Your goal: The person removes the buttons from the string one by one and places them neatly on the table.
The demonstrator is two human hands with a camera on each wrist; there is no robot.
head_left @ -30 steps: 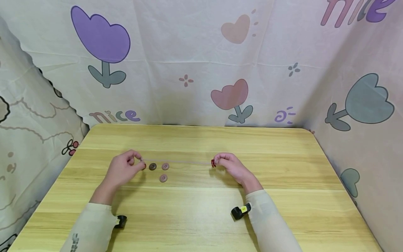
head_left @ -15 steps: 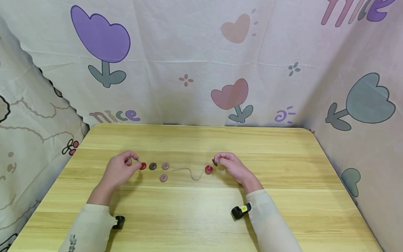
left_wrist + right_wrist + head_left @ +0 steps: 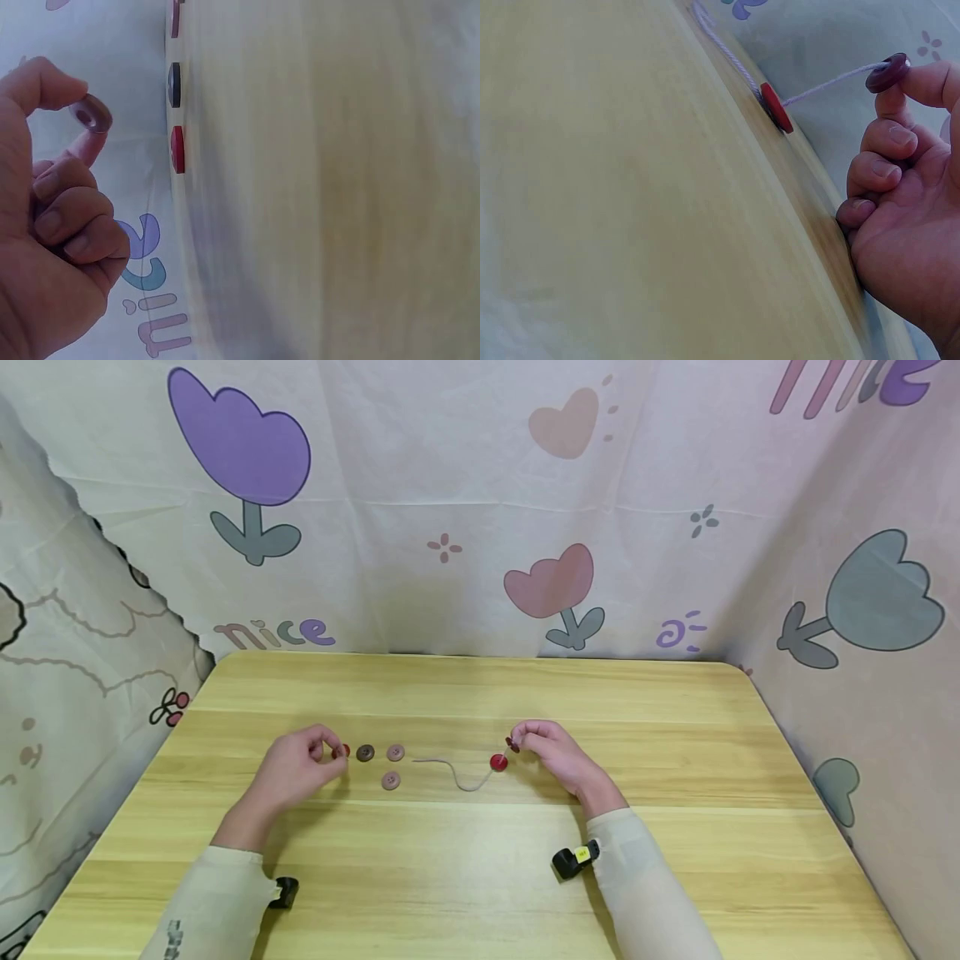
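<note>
My left hand [image 3: 296, 768] pinches a brownish-maroon button [image 3: 91, 112] between thumb and index finger, raised off the table; the other fingers are curled. Just beyond these fingertips a red button [image 3: 178, 149] lies on the table. Between thumb and index finger, my right hand [image 3: 557, 756] holds a dark red button [image 3: 889, 73] with a pale string [image 3: 832, 82] running from it. Threaded on that string, another red button [image 3: 498, 763] rests on the table, left of the right hand. The string's loose end [image 3: 431, 760] trails leftward in a curve.
A dark brown button [image 3: 365, 752] and two pinkish buttons, one behind [image 3: 396, 752] and one nearer [image 3: 391, 781], lie right of the left hand. The wooden table [image 3: 480, 877] ends at a patterned cloth [image 3: 420, 468] behind and at the sides.
The string, stretched between both hands a second ago, has been let go by the left hand and lies slack. One red button has dropped from the right fingers onto the table, still threaded.
</note>
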